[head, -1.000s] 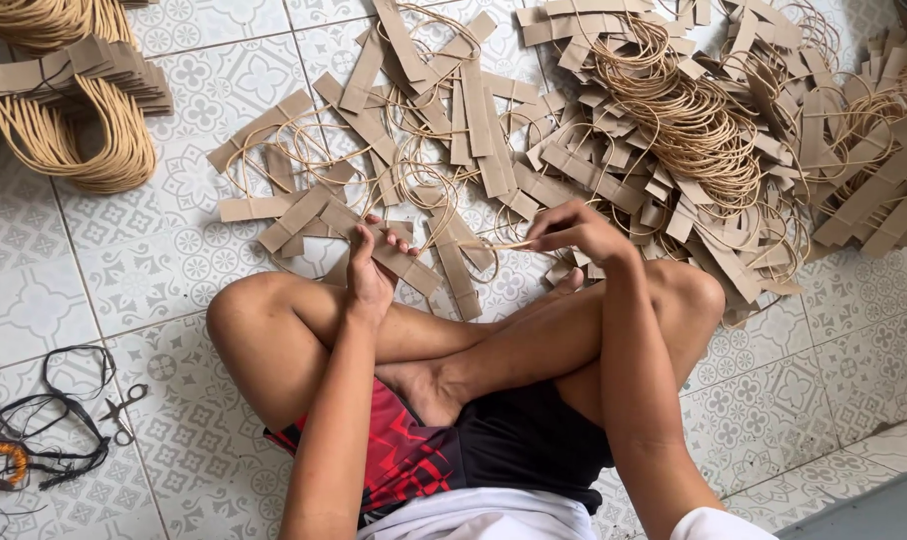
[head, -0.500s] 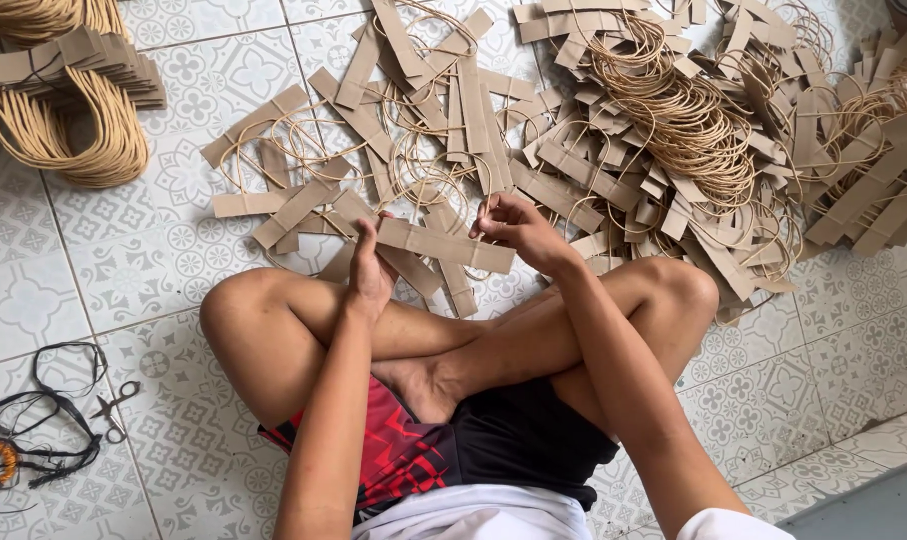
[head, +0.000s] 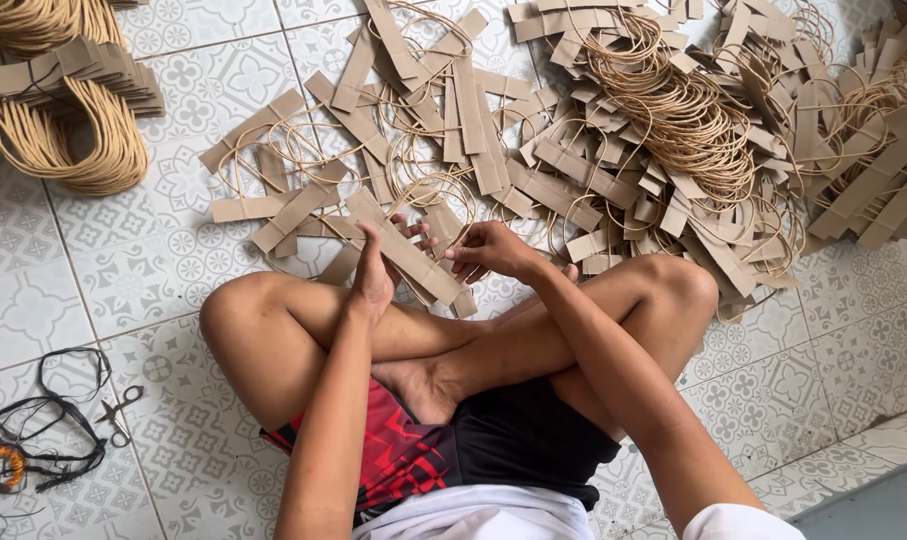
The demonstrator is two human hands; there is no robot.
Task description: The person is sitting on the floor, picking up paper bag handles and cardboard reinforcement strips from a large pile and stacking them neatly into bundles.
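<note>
I sit cross-legged on a patterned tile floor. My left hand (head: 378,265) grips a small stack of brown paper-bag handle strips (head: 405,250), held slanting over my knees. My right hand (head: 488,250) has its fingers pinched at the right side of that same stack, touching it. Thin tan cord loops hang from the strips. Just beyond my hands lies a loose scatter of the same cardboard strips with cord handles (head: 413,110), and a much larger heap (head: 693,130) spreads to the right.
Tied bundles of finished handles (head: 63,110) lie at the far left. Small scissors (head: 118,412) and black cords (head: 43,420) rest on the floor (head: 123,270) by my left knee. A raised step edge (head: 873,490) runs at the bottom right.
My right hand has drawn back from the big heap on the right, leftwards, to meet the stack in my left hand. The left hand has stayed by my knee.
</note>
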